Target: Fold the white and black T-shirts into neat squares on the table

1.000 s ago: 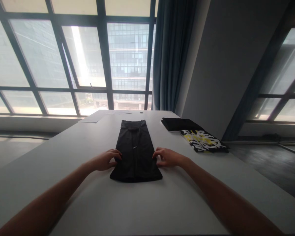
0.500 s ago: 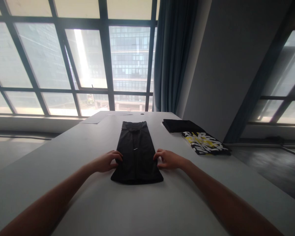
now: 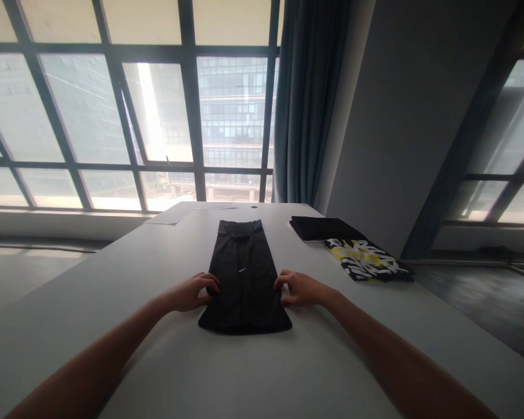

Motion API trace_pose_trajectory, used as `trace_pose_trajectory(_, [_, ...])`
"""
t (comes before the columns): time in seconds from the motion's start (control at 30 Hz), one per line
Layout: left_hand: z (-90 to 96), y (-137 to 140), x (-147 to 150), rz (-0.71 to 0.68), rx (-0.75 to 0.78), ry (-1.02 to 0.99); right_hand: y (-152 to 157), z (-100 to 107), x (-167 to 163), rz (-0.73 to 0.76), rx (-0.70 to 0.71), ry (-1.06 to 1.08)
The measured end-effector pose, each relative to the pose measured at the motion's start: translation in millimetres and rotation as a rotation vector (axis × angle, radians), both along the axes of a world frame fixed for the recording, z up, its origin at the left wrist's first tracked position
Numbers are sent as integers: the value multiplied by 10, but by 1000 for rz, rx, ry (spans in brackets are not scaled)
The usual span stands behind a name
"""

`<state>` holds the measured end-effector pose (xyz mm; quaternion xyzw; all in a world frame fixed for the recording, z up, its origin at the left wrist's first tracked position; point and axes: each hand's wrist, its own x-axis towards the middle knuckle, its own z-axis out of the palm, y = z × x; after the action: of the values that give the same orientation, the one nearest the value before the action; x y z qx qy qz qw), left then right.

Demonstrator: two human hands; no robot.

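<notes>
Head view: two hands (image 3: 192, 293) (image 3: 300, 289) touch one black garment (image 3: 243, 279).

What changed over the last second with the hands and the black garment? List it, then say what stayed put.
Hardly anything moved except the view, which tipped slightly, so everything sits a little lower in frame. The left hand and right hand keep their fingertips on the side edges of the folded black garment, nothing newly taken or released. The black folded cloth and patterned cloth lie unmoved on the table.

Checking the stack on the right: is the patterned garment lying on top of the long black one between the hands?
No, the patterned garment lies apart at the table's right edge, beside a folded black garment.
</notes>
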<state>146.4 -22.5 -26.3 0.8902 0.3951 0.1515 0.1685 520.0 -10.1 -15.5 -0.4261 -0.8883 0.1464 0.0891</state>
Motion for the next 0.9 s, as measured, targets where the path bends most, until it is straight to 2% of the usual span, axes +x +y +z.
trace_pose_trajectory(0.23, [56,-23,-5,-40,35,19,-33,46,-47,51,-23,4])
trace_pose_trajectory(0.37, [67,-46,12,-58,52,61,-70,63,-104,89,61,21])
trace_pose_trajectory(0.5, [9,-31,39,-12,83,47,-58,21,-128,80,124,61])
trace_pose_trajectory(0.63, [54,-57,50,11,63,26,-68,81,-64,-7,18,118])
trace_pose_trajectory(0.73, [140,-93,31,-60,-23,-51,-80,182,26,32,-106,176])
trace_pose_trajectory(0.83, [151,-73,38,-76,-187,-273,-35,225,67,91,-278,319])
trace_pose_trajectory(0.9, [94,-21,80,36,-286,-489,34,191,38,-6,-305,518])
